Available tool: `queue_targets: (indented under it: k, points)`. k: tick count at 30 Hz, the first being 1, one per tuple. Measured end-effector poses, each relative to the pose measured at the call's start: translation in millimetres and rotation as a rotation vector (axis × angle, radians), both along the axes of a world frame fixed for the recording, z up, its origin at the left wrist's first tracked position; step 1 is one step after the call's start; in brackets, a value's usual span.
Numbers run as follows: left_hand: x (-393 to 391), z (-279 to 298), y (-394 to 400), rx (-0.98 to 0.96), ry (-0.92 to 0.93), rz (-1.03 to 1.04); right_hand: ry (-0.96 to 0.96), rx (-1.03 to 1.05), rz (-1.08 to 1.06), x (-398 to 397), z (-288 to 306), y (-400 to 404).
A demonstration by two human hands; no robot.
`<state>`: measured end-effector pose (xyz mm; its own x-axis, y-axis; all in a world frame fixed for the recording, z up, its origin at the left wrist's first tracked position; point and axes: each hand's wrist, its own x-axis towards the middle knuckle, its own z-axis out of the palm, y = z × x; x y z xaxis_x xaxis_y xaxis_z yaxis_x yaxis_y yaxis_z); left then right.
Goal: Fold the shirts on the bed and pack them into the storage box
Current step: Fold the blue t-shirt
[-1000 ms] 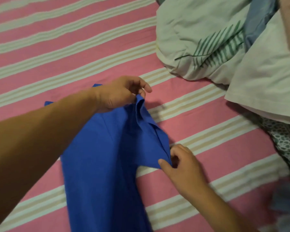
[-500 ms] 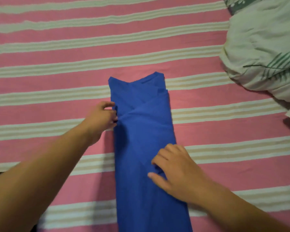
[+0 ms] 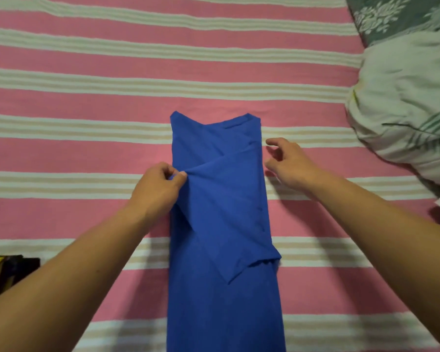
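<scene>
A pink striped bed (image 3: 87, 153) fills the view, with rumpled pale bedding (image 3: 404, 102) at its right edge. A blue shirt (image 3: 221, 224), folded into a long narrow strip, lies down the middle. The left hand (image 3: 158, 189) pinches a fold at the shirt's left edge. The right hand (image 3: 290, 163) hovers just beside the right edge, fingers loosely curled, holding nothing.

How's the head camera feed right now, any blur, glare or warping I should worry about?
Head view: dim, warm light with no glare; blue shirt and left hand reasonably sharp; right hand casts a soft shadow on the bedsheet; stripes bow from wide-angle distortion; edges soften.
</scene>
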<state>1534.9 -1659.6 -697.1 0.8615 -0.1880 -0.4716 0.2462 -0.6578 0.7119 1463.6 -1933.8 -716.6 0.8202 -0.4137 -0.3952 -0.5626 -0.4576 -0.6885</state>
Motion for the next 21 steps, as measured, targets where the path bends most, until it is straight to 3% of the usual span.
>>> queue_targets:
  k: [3,5,9,11,16,21]
  points:
    - [-10,0,-2,-0.077,0.082,0.086,-0.062,-0.148,0.129,7,4,3]
    - [-19,3,-5,-0.192,0.123,0.269,-0.103,-0.238,0.236,16,9,7]
    - [-48,-2,-2,-0.245,0.220,0.501,0.006,-0.376,0.443,36,10,4]
    - [-57,-7,-5,-0.227,0.250,0.458,0.012,-0.359,0.431,44,11,-2]
    - [-27,-10,-19,0.147,-0.031,0.175,0.034,-0.358,0.439,53,9,-17]
    - [-6,-14,-20,0.212,-0.101,0.031,0.002,-0.366,0.363,43,-3,-17]
